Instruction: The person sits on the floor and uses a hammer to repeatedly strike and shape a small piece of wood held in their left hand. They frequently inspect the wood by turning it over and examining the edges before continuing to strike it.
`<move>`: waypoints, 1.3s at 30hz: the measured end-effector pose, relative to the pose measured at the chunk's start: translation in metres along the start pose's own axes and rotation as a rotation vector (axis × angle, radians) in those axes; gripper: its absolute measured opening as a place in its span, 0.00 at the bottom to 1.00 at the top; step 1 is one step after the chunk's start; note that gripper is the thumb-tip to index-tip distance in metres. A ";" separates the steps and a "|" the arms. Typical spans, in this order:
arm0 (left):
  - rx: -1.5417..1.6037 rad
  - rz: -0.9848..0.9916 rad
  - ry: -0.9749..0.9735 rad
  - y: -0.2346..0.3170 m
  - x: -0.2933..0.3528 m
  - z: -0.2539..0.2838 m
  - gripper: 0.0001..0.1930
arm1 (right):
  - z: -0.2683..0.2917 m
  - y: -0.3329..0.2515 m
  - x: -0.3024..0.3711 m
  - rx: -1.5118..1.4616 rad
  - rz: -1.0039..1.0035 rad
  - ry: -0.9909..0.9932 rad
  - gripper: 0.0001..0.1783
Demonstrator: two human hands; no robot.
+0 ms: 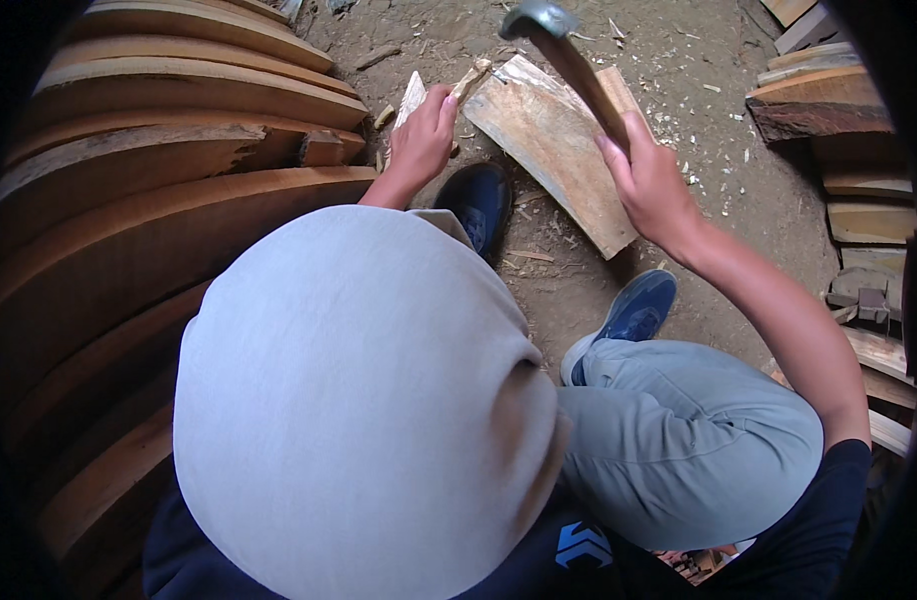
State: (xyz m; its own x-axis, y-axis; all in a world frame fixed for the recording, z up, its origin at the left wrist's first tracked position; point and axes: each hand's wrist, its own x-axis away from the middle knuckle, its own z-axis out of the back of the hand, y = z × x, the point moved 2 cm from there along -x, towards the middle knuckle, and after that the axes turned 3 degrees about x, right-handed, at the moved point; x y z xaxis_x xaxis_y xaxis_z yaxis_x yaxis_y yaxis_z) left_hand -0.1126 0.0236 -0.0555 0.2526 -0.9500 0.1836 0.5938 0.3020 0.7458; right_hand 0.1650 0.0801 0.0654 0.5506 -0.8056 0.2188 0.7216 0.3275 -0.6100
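Observation:
My right hand (654, 190) is wrapped round the wooden handle of a hammer (584, 80). Its metal head is raised at the top of the view, above a flat wooden board (554, 150) lying on the ground. Left of the board, my left hand (426, 135) is closed on a short, rough strip of wood (471, 78). The strip's far end reaches the board's far left corner, where a small dark thing too small to name shows. I cannot tell whether strip and board touch. A pale splintered piece of wood (411, 98) is beside my left hand.
Stacked curved planks (179, 75) rise along the left side. More cut wood (819, 105) is piled on the right. Wood chips (719, 150) litter the dirt ground. My two dark blue shoes (639, 305) stand near the board, and my bent knees fill the lower middle.

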 end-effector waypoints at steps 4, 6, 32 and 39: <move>0.000 0.016 -0.014 -0.002 -0.001 -0.002 0.21 | -0.009 0.015 -0.004 0.179 0.053 -0.136 0.14; 0.001 0.030 -0.012 -0.002 0.003 -0.003 0.21 | -0.002 0.001 -0.006 0.168 -0.032 -0.158 0.13; 0.029 0.018 -0.034 0.001 0.003 -0.001 0.22 | 0.000 0.007 -0.015 0.217 0.103 -0.129 0.17; 0.069 0.057 -0.032 -0.001 -0.002 -0.011 0.21 | 0.000 0.008 -0.010 0.135 0.035 -0.098 0.17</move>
State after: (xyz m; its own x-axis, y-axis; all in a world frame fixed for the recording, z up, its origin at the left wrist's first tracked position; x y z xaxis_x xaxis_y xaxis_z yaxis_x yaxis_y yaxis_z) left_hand -0.1051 0.0261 -0.0633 0.2591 -0.9337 0.2472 0.5249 0.3509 0.7754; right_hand 0.1656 0.0910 0.0581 0.6102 -0.7425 0.2763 0.7471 0.4233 -0.5125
